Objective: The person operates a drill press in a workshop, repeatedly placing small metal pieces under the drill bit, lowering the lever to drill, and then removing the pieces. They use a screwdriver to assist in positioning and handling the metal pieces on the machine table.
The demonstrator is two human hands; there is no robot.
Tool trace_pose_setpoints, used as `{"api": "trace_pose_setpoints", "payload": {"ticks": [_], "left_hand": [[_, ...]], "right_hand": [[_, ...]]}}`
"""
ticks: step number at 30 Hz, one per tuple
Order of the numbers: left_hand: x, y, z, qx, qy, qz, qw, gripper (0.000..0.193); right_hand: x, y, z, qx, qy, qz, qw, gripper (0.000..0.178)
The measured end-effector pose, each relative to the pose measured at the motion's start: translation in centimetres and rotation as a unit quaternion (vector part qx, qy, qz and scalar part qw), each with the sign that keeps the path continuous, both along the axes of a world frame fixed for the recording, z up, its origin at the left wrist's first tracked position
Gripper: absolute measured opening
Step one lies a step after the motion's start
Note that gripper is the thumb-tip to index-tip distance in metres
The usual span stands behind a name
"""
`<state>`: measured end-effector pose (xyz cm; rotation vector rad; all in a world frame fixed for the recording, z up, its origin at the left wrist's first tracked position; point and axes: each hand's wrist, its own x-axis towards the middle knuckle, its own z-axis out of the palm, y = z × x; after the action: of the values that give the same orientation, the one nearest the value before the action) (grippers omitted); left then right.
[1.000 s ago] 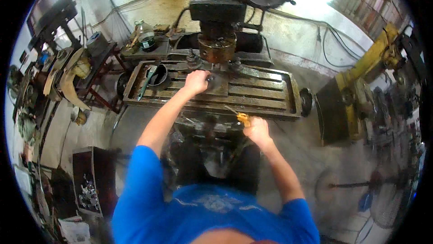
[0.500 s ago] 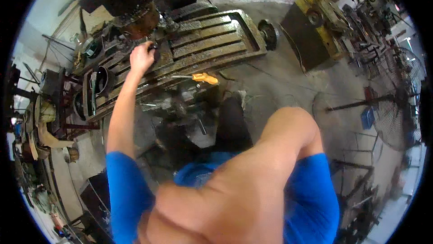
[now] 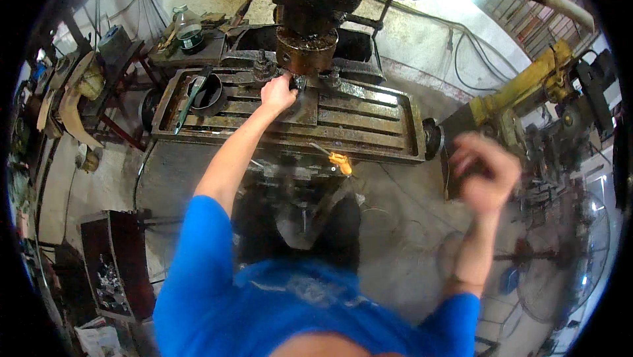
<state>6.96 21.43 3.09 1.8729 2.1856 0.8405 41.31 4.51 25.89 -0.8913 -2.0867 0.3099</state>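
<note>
Beneath the round spindle head of a milling machine, my left hand reaches in with its fingers curled closed. A small dark part is at its fingertips; what they hold is mostly hidden. The hand is just above a flat plate on the slotted, oily machine table. My right hand hangs in the air to the right of the table, blurred, its fingers loosely bent and apart with nothing visible in them. A yellow-handled tool with a thin metal shaft lies at the table's front edge.
A dark round pot with a green-handled brush stands at the table's left end. Behind it is a clear bottle. A handwheel juts from the right end. A fan stands at the right, a dark box at lower left.
My right hand has swung from low in front of me out to the right. The left hand stays under the spindle head. The view has shifted, showing more of the machine and the back wall.
</note>
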Motion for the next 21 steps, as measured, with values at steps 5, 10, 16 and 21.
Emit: {"api": "trace_pose_setpoints", "payload": {"ticks": [5,10,16,21], "left_hand": [[-1.7,0.2,-0.4,-0.034,-0.028,-0.018,0.999,0.043],[-1.1,0.8,0.1,-0.005,-0.071,-0.055,0.996,0.038],[-1.6,0.5,-0.4,-0.024,-0.069,-0.013,0.997,0.038],[-0.9,0.8,-0.4,-0.019,-0.050,0.002,0.999,0.035]], "right_hand": [[4.6,12.7,10.6,0.185,0.216,0.115,0.952,0.062],[1.9,10.8,19.0,0.042,0.302,0.216,0.928,0.054],[2.3,8.4,5.9,0.206,0.285,0.170,0.921,0.035],[1.5,6.9,3.9,0.215,0.324,0.115,0.914,0.026]]}}
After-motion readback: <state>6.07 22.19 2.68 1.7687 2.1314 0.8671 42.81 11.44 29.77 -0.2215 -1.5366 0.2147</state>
